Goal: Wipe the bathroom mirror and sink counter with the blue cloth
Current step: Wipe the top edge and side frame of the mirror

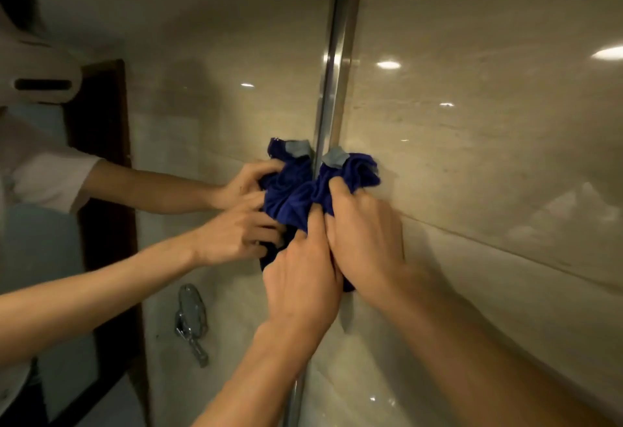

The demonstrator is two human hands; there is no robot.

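The blue cloth (357,172) is bunched up against the right edge of the mirror (219,106), over its metal frame strip (332,89). A grey tag shows at the cloth's top. My right hand (365,237) grips the cloth from the right, its fingers dug into the folds. My left hand (303,281) sits just below and left of it, its fingers curled into the lower part of the cloth. The mirror reflects both hands and the cloth. The sink counter is out of view.
A glossy beige tiled wall (472,123) meets the mirror frame on the right. In the mirror I see a dark wooden door frame (101,173), a chrome fixture (191,322) and the reflected person in a white sleeve.
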